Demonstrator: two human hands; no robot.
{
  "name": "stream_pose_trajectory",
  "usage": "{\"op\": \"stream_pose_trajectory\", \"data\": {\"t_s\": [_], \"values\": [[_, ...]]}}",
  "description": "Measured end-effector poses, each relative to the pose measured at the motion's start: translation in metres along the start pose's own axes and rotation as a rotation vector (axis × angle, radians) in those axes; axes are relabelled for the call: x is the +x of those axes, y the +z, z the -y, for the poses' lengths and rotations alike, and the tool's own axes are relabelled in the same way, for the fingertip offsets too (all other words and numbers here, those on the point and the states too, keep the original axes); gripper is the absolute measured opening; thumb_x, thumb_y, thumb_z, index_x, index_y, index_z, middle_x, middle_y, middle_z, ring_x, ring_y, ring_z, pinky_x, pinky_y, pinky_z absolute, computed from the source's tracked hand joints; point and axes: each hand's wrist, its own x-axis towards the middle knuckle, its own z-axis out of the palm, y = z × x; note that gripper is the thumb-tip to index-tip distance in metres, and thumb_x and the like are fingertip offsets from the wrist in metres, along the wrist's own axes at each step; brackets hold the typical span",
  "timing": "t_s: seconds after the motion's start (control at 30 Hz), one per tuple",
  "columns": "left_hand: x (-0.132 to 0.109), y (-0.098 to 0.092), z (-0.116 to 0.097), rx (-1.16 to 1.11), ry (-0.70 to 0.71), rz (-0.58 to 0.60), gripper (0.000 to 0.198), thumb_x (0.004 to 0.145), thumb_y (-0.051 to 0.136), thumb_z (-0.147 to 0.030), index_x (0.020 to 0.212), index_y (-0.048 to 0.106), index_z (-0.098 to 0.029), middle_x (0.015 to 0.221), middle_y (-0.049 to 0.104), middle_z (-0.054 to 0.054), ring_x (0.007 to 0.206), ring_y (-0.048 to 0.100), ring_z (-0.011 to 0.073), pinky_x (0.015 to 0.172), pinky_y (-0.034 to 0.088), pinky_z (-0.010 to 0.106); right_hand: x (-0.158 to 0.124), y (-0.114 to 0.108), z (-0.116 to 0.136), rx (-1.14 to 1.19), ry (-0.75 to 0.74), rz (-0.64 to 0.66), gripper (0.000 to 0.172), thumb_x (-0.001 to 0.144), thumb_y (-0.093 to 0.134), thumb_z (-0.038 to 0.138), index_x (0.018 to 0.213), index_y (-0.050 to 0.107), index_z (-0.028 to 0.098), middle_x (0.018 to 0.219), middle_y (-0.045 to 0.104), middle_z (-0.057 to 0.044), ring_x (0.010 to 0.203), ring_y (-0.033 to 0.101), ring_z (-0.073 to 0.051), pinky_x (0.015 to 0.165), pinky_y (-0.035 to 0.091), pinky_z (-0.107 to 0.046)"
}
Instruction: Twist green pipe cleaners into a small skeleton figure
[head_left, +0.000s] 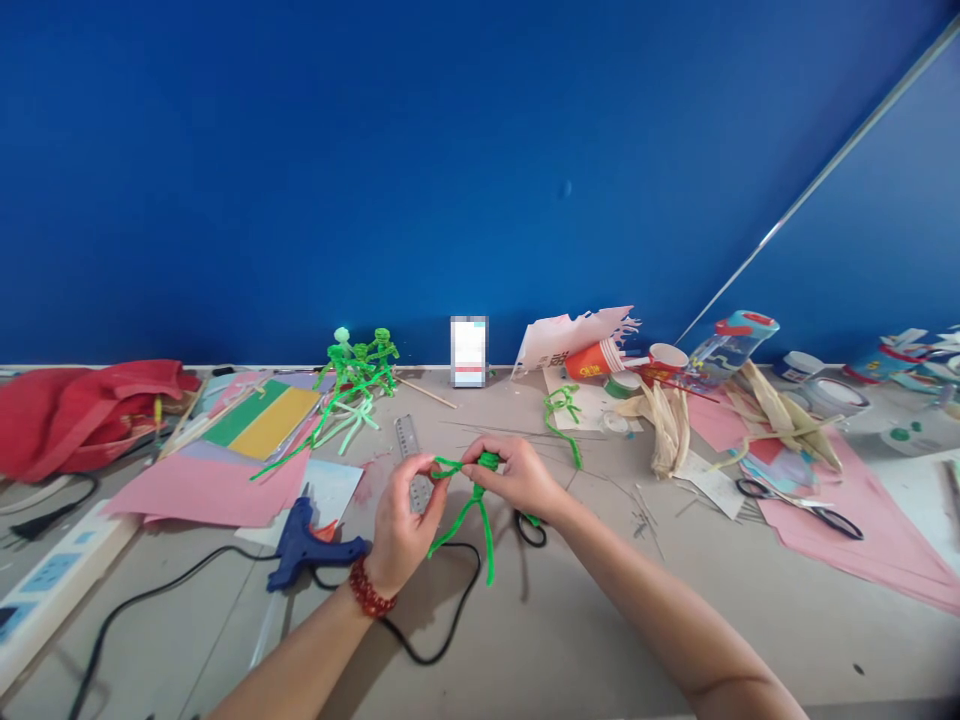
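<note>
A green pipe-cleaner figure (480, 494) is held up over the middle of the table, two long strands hanging from it. My left hand (409, 515), with a red beaded bracelet at the wrist, pinches a green strand at its left side. The fingers of my right hand (517, 475) are closed on the figure's wound upper part and hide some of it. Behind my left hand lies a clear ruler (406, 437). More green pipe-cleaner figures (360, 365) stand at the back left, and a loose green piece (562, 405) lies right of centre.
A blue glue gun (304, 545) with a black cable lies left of my hands, near pink paper (202, 488) and a white power strip (67, 590). Rightward are scissors (806, 503), dried husks (670, 430), red paper cups (592, 360) and pink sheets. A phone (469, 352) stands by the blue wall.
</note>
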Motion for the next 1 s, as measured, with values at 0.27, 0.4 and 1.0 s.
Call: {"op": "stream_pose_trajectory", "data": {"t_s": [0.27,0.4,1.0], "values": [[0.015,-0.01,-0.006,0.188,0.196,0.18,0.021,0.087,0.055,-0.006,0.104,0.06,-0.018,0.091,0.068,0.008,0.087,0.065,0.0191,0.079,0.051,0.031,0.003,-0.002,-0.005,-0.013,-0.044,-0.022,0.005,0.081,0.063,0.02,0.08,0.068,0.018,0.077,0.068,0.001,0.073,0.06,-0.013,0.058,0.039,-0.018],[0.017,-0.014,-0.004,0.265,0.225,0.243,0.017,0.089,0.054,-0.01,0.097,0.064,-0.02,0.089,0.067,0.008,0.084,0.064,0.0205,0.077,0.05,0.032,0.004,-0.005,-0.006,-0.056,-0.071,0.01,0.006,0.081,0.062,0.018,0.081,0.068,0.018,0.076,0.068,0.001,0.072,0.059,-0.013,0.058,0.038,-0.018],[0.047,-0.027,-0.013,-0.009,-0.213,0.567,0.014,0.09,0.055,-0.029,0.082,0.063,-0.023,0.08,0.067,0.001,0.078,0.063,0.0184,0.07,0.047,0.028,0.004,-0.011,0.0,-0.531,-0.487,0.093,0.011,0.082,0.059,0.012,0.084,0.066,0.02,0.08,0.07,-0.005,0.075,0.062,-0.018,0.067,0.042,-0.025]]}}
